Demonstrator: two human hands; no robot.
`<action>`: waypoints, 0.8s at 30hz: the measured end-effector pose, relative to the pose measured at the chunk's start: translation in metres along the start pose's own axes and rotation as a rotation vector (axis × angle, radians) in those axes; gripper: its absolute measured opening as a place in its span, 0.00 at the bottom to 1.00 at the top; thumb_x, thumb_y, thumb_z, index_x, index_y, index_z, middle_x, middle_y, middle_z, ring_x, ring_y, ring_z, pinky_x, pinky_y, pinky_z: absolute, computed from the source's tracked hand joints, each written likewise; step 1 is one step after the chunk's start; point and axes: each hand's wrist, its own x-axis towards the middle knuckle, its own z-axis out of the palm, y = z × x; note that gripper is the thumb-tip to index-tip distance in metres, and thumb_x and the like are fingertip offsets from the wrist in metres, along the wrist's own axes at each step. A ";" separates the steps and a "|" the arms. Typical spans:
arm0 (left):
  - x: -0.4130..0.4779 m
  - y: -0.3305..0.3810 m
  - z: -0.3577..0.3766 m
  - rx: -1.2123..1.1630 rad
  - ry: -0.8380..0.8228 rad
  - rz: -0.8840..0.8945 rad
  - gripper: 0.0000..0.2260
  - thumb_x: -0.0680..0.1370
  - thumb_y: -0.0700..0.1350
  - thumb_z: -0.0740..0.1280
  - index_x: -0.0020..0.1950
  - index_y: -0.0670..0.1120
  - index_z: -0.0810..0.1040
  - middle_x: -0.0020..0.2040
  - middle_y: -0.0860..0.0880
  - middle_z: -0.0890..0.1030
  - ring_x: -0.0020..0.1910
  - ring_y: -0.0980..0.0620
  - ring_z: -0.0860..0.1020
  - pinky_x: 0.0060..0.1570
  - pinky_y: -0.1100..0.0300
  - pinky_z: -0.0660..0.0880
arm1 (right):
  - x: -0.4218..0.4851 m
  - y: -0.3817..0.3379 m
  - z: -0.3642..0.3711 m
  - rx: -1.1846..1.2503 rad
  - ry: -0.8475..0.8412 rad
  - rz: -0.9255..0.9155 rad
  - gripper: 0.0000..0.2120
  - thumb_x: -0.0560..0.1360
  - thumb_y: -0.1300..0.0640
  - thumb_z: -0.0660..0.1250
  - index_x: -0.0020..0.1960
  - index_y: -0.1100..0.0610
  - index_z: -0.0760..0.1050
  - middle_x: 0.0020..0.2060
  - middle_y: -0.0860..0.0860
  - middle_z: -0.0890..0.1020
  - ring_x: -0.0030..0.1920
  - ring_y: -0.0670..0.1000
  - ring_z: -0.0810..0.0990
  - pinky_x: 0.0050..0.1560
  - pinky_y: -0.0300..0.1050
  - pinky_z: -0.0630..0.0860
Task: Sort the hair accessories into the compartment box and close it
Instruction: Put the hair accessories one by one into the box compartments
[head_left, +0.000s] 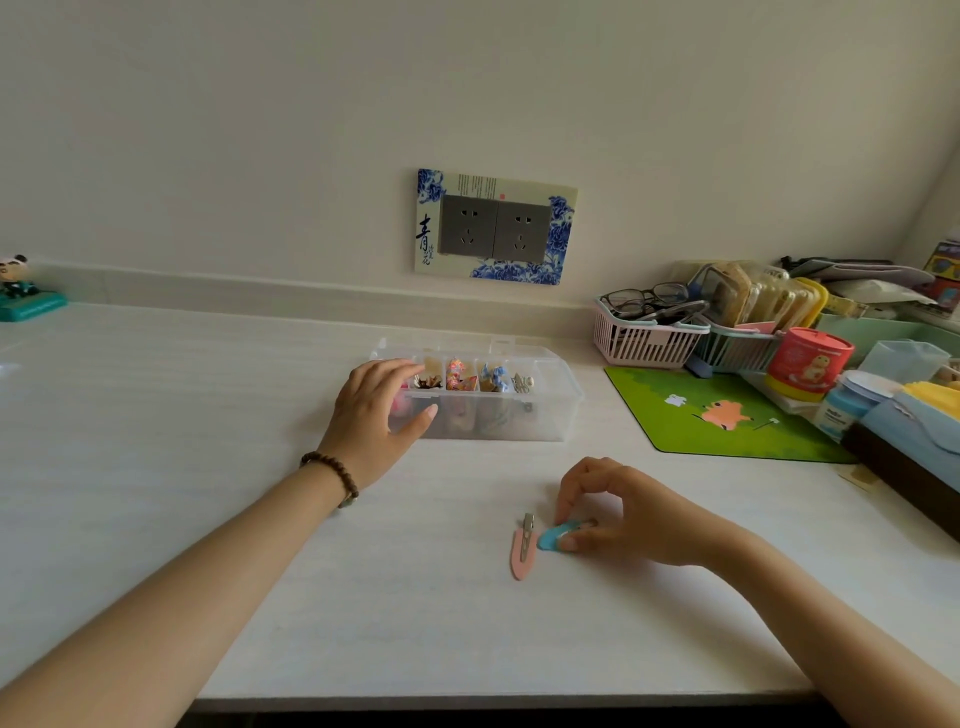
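A clear plastic compartment box (550, 410) stands open on the white table, its lid tilted back toward the wall. Small colourful hair accessories (460, 375) fill several of its compartments. My left hand (376, 410) rests against the box's left end, thumb on the front wall, fingers over the rim. A pink hair clip (522, 556) with a metal clasp lies flat on the table nearer to me. Just right of it lies a blue hair clip (551, 538), pinched by the fingertips of my right hand (618, 512) and touching the table.
A green mouse pad (722, 415) lies right of the box. Behind it stand a pink basket (644, 340) with glasses, a red tub (808, 364) and more clutter along the right edge. A small figurine (21, 291) sits far left. A wall socket (493, 226) is above.
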 end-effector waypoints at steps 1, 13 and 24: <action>0.000 0.000 0.000 -0.001 0.001 0.000 0.24 0.72 0.59 0.59 0.61 0.46 0.74 0.60 0.48 0.76 0.60 0.49 0.68 0.63 0.58 0.62 | 0.000 0.001 -0.001 -0.003 -0.009 0.018 0.08 0.66 0.49 0.75 0.43 0.47 0.80 0.49 0.45 0.77 0.52 0.41 0.73 0.57 0.31 0.67; 0.001 -0.002 0.001 -0.008 -0.011 -0.016 0.24 0.72 0.60 0.59 0.62 0.46 0.73 0.61 0.48 0.75 0.61 0.49 0.68 0.64 0.57 0.62 | 0.047 -0.016 -0.035 0.168 0.345 -0.009 0.12 0.73 0.61 0.68 0.55 0.51 0.75 0.42 0.48 0.83 0.42 0.48 0.82 0.49 0.39 0.79; 0.001 0.002 -0.001 -0.026 -0.020 -0.048 0.26 0.72 0.61 0.57 0.63 0.47 0.72 0.63 0.49 0.74 0.63 0.52 0.64 0.64 0.58 0.60 | 0.132 0.005 -0.059 -0.110 0.430 0.217 0.06 0.73 0.59 0.69 0.49 0.58 0.75 0.43 0.55 0.83 0.42 0.54 0.80 0.43 0.48 0.77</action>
